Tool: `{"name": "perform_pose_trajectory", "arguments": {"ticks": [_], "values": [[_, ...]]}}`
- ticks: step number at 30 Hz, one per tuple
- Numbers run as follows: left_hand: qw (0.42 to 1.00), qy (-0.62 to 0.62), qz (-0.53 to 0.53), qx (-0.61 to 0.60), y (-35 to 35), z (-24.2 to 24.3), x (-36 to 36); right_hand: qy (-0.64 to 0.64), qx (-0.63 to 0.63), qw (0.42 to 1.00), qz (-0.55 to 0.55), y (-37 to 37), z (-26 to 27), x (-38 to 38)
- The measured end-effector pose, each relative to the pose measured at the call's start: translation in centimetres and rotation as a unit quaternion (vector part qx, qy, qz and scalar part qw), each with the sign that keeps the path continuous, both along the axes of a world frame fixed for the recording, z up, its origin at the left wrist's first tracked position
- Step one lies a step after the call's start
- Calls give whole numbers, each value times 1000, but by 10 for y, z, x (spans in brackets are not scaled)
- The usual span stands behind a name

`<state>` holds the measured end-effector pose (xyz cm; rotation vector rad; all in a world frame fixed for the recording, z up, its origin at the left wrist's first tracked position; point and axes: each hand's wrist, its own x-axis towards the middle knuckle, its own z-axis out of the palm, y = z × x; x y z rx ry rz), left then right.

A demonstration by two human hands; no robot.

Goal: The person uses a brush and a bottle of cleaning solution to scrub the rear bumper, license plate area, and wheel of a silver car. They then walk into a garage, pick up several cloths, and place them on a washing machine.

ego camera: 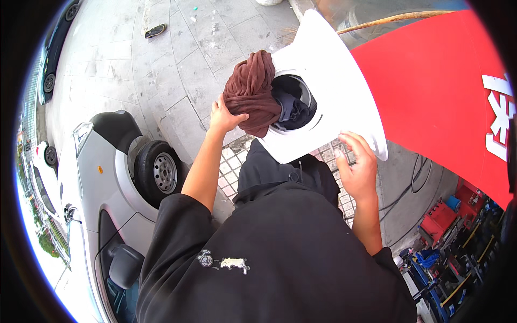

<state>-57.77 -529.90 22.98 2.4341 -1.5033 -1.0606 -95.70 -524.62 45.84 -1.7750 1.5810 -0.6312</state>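
A white top-loading washing machine [331, 68] stands before me, its round tub opening uncovered. Dark clothes [293, 111] lie inside the opening. A bunched brown cloth [252, 95] rests over the left edge of the opening and the machine's rim. My left hand [227, 116] presses on the near left side of this cloth, thumb over it and fingers along its edge; whether it grips the fabric is not plain. My right hand [357, 163] is at the machine's near right edge, fingers apart and holding nothing.
A silver vehicle with a black front wheel [158, 173] stands at the left. A red panel with white lettering [428, 76] adjoins the machine on the right. Red equipment and tools [440, 222] fill the lower right, near black cables [408, 187]. A dark shoe [155, 31] lies on the paving.
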Motion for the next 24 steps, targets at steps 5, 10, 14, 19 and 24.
{"name": "perform_pose_trajectory", "arguments": {"ticks": [5,10,14,19,24], "values": [[998,66,1,23,-54,-9,0,174,-224,948,-148,-21,45,0],[998,-25,-59,25,-52,24,-12,192,12,946,-260,-49,34,1],[984,152,-66,-63,-26,63,-50,226,50,939,-254,-58,10,-12],[896,423,-42,-125,-22,94,-88,248,35,931,-267,-61,-3,-20],[965,219,-132,-60,-44,64,-116,252,20,931,-262,-61,-5,-19]]}}
